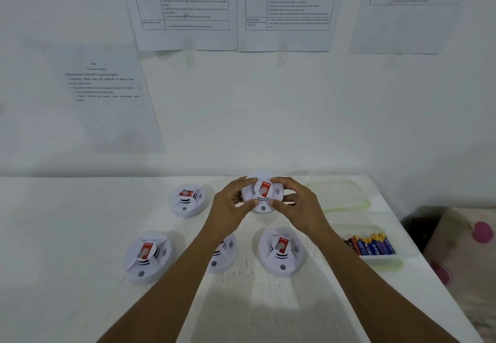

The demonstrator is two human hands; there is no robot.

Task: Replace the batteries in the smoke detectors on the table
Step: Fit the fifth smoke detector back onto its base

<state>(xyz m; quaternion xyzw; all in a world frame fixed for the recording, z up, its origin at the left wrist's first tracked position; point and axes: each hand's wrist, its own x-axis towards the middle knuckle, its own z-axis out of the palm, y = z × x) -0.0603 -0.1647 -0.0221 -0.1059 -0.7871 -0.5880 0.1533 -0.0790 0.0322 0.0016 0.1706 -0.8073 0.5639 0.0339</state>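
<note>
Five smoke detectors [188, 200], two clear trays [386, 259], four paper sheets [188, 7], batteries [373, 244] too bunched to count

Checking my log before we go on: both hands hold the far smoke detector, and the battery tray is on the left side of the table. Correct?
Not quite. The head view shows the battery tray on the right side of the table, not the left. The left hand and right hand do both hold the far smoke detector.

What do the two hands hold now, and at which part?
Both the left hand and right hand grip one smoke detector by its round rim.
</note>
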